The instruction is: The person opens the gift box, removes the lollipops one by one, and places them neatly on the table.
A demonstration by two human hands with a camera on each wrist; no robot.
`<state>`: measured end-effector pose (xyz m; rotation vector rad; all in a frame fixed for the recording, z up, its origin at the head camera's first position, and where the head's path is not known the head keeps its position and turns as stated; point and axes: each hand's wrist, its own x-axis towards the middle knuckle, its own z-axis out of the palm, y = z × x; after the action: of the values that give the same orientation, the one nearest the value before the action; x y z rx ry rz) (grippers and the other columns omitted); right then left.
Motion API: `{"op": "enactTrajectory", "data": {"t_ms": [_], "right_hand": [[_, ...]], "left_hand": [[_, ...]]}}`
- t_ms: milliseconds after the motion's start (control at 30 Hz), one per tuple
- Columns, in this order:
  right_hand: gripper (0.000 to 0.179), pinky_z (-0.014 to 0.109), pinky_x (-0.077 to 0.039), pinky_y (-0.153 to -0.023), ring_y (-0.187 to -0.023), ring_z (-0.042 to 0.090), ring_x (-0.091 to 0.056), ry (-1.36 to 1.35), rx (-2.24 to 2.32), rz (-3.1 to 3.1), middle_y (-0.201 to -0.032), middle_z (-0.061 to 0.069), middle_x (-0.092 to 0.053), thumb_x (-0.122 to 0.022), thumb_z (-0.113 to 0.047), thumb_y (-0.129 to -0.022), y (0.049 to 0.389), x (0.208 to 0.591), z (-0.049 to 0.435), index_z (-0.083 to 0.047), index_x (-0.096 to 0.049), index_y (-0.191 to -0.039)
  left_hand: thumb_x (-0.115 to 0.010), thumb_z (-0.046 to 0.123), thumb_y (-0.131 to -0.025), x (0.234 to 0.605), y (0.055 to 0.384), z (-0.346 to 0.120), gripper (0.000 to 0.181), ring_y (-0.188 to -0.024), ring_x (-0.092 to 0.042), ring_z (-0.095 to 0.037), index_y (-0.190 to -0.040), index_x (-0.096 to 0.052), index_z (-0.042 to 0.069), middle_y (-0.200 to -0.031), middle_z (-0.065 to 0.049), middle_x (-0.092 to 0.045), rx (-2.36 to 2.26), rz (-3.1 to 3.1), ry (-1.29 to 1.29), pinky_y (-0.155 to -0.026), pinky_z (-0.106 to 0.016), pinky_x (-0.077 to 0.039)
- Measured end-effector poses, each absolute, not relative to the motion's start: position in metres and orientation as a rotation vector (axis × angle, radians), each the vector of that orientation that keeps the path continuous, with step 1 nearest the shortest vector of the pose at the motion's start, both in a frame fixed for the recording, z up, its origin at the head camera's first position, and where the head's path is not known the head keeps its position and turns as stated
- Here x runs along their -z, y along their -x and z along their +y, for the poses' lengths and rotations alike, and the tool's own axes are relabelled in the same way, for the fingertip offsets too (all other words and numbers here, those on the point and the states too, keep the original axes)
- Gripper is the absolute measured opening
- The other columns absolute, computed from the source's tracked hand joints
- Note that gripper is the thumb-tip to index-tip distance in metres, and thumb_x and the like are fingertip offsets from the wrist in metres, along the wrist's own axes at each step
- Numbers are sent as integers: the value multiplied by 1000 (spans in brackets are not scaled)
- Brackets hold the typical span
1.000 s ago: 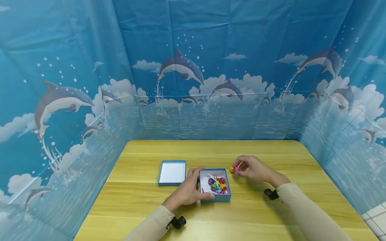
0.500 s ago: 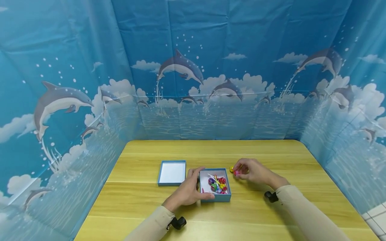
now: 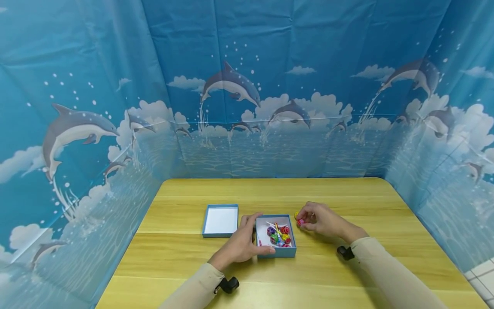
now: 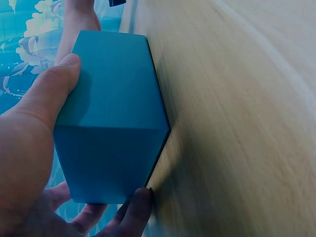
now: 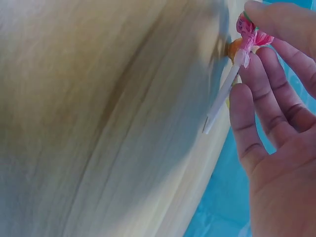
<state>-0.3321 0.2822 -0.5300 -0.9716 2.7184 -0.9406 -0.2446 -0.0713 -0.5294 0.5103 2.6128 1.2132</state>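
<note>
A blue square box with a white inside stands on the table and holds several wrapped lollipops. My left hand grips its left part, the thumb on one outer wall and the fingers bent round another, as the left wrist view shows of the box. Right of the box, my right hand pinches a pink lollipop by its wrapped head, its white stick pointing away from the fingertips. Just behind it a yellow lollipop lies on the table, partly hidden by the fingers.
To the left of the box lies a shallow blue lid, its white inside facing up. The yellow wood-grain table is bordered at the back and sides by a blue dolphin-print curtain.
The right hand and the pink lollipop have shifted slightly toward me, away from the yellow lollipop, which stays in place. The left hand keeps its hold on the box.
</note>
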Motion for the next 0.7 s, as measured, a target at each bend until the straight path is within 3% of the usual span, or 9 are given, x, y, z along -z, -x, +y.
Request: {"op": "enactTrajectory", "data": {"t_ms": [700], "right_hand": [[19,25,-63,-84,-94,-2,-66,1000,895,2763,-115,-2,-75,-87,-10,-106,332,536,279,-12,-83,-125]], "left_hand": [[-97,56,-95,530,245,-72,121,-123,-63,-26,-187,-26,21,-168,-19,-44,-1230,2605,-523,-112,-55,-58]]}}
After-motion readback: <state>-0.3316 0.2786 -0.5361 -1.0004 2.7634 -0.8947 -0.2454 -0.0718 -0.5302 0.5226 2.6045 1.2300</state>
